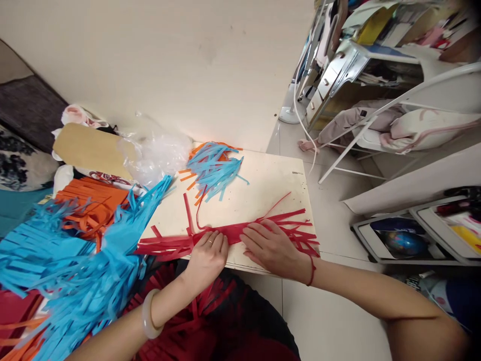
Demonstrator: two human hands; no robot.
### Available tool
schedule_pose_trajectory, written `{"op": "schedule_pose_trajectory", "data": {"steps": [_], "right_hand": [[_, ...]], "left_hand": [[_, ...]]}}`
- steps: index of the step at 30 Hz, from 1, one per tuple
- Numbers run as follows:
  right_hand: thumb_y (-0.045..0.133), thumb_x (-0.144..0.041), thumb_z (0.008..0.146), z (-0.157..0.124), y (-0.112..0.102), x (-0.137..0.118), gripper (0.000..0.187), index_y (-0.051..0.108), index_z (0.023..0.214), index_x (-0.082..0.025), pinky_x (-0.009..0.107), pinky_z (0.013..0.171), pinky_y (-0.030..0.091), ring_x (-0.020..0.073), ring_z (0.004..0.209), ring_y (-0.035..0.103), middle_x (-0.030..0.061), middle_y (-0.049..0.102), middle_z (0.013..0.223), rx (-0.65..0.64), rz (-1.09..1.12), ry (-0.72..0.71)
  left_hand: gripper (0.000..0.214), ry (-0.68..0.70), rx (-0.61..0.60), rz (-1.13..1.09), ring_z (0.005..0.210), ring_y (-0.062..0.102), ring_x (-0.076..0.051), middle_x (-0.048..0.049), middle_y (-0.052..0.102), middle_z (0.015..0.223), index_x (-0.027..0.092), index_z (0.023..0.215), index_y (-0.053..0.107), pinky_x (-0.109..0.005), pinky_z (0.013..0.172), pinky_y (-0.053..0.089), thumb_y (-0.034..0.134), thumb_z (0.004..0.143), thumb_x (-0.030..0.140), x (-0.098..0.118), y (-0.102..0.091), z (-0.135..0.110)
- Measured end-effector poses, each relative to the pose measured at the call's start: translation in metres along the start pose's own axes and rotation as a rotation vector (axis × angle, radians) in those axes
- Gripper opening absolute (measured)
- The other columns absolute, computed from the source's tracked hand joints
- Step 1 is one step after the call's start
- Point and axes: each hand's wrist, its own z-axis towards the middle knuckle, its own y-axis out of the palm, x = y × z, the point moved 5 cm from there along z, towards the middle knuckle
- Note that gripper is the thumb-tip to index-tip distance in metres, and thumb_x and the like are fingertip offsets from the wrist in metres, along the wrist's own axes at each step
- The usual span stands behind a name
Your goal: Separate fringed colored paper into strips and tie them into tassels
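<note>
A strip of red tissue paper point(235, 233), cut into fringe at both ends, lies across the near part of a small pale table point(270, 180). My left hand point(210, 249), with a ring and a bangle on that arm, has its fingers curled down on the strip left of its middle; the fingertips are partly hidden. Flat on the strip to the right rests my right hand point(268, 246), fingers stretched out. Thin loose red strands stick up behind both hands. More red fringe point(203, 301) lies over my lap.
Light blue fringe point(216, 168) with orange strips sits at the table's back. Blue fringe point(101, 271), orange fringe point(90, 205) and a clear plastic bag point(158, 153) are piled on the left. To the right stand a folding chair point(364, 135) and a cart point(413, 235); another person's foot point(308, 145) shows behind.
</note>
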Motion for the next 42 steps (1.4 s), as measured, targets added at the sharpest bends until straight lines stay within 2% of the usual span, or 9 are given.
{"op": "schedule_pose_trajectory", "data": {"steps": [4,8,13,18,24,33,36,38,42], "right_hand": [[0.040,-0.014,0.095,0.015,0.026,-0.009,0.024,0.063,0.100,-0.009,0.035,0.083,0.041,0.0202,0.093,0.055,0.0111,0.065,0.097,-0.014,0.065,-0.065],[0.039,-0.008,0.094,0.007,0.037,-0.003,0.026,0.064,0.092,-0.009,0.032,0.072,0.044,0.0181,0.081,0.055,0.0100,0.066,0.087,-0.031,0.097,-0.122],[0.046,-0.016,0.095,-0.004,0.030,0.018,0.022,0.068,0.091,-0.013,0.030,0.079,0.047,0.0152,0.085,0.057,0.0073,0.066,0.090,-0.076,0.308,0.018],[0.052,-0.025,0.094,0.003,0.031,0.036,0.022,0.069,0.085,-0.015,0.023,0.077,0.046,0.0118,0.084,0.059,0.0046,0.067,0.090,-0.196,0.649,0.270],[0.051,-0.028,0.093,0.010,0.045,0.039,0.028,0.065,0.073,-0.013,0.031,0.075,0.040,0.0170,0.077,0.057,0.0064,0.065,0.078,-0.296,0.345,0.395],[0.051,-0.029,0.093,0.017,0.055,0.034,0.028,0.067,0.077,-0.013,0.033,0.076,0.039,0.0203,0.083,0.059,0.0082,0.066,0.082,-0.367,0.165,0.363],[0.050,-0.029,0.094,0.020,0.058,0.034,0.028,0.067,0.081,-0.012,0.034,0.077,0.040,0.0211,0.085,0.060,0.0100,0.067,0.085,-0.409,0.134,0.350],[0.049,-0.028,0.095,0.022,0.058,0.035,0.028,0.067,0.082,-0.012,0.034,0.078,0.042,0.0215,0.086,0.061,0.0110,0.067,0.086,-0.427,0.124,0.338],[0.049,-0.028,0.094,0.021,0.049,0.030,0.026,0.066,0.087,-0.010,0.037,0.079,0.045,0.0240,0.089,0.062,0.0136,0.067,0.089,-0.394,0.075,0.341]], "left_hand": [[0.029,-0.006,0.005,-0.013,0.075,0.066,-0.022,-0.0138,0.068,0.078,0.004,0.085,0.064,-0.036,0.072,0.057,0.036,0.088,0.002,0.001,-0.001,-0.002],[0.030,-0.007,0.015,-0.042,0.080,0.066,-0.022,-0.0140,0.069,0.084,0.005,0.090,0.066,-0.035,0.075,0.056,0.036,0.089,0.002,0.000,-0.003,-0.008],[0.025,-0.118,-0.006,-0.192,0.084,0.066,-0.021,-0.0097,0.071,0.088,0.010,0.092,0.068,-0.035,0.075,0.054,0.044,0.092,0.013,-0.015,-0.003,-0.017],[0.022,-0.336,-0.174,-0.495,0.086,0.064,-0.019,-0.0034,0.071,0.090,0.020,0.083,0.071,-0.036,0.079,0.051,0.053,0.092,0.029,-0.046,0.004,-0.023],[0.032,-0.487,-0.349,-0.470,0.067,0.061,-0.016,-0.0047,0.062,0.078,0.015,0.073,0.065,-0.028,0.061,0.048,0.046,0.093,0.031,-0.062,0.016,-0.019],[0.024,-0.400,-0.467,-0.198,0.065,0.063,-0.019,-0.0081,0.060,0.082,0.013,0.078,0.063,-0.032,0.062,0.052,0.045,0.091,0.021,-0.058,0.022,-0.006],[0.030,-0.230,-0.329,-0.143,0.100,0.064,-0.027,-0.0166,0.064,0.107,0.007,0.106,0.061,-0.042,0.088,0.051,0.037,0.088,0.007,-0.037,0.013,-0.003],[0.045,-0.075,-0.236,-0.174,0.125,0.050,-0.029,-0.0189,0.055,0.131,0.005,0.127,0.050,-0.046,0.104,0.042,0.033,0.086,0.003,-0.018,0.011,-0.007],[0.052,-0.050,-0.220,-0.257,0.136,0.038,-0.027,-0.0200,0.044,0.144,0.003,0.139,0.036,-0.045,0.110,0.036,0.035,0.087,0.010,0.002,0.024,-0.023]]}}
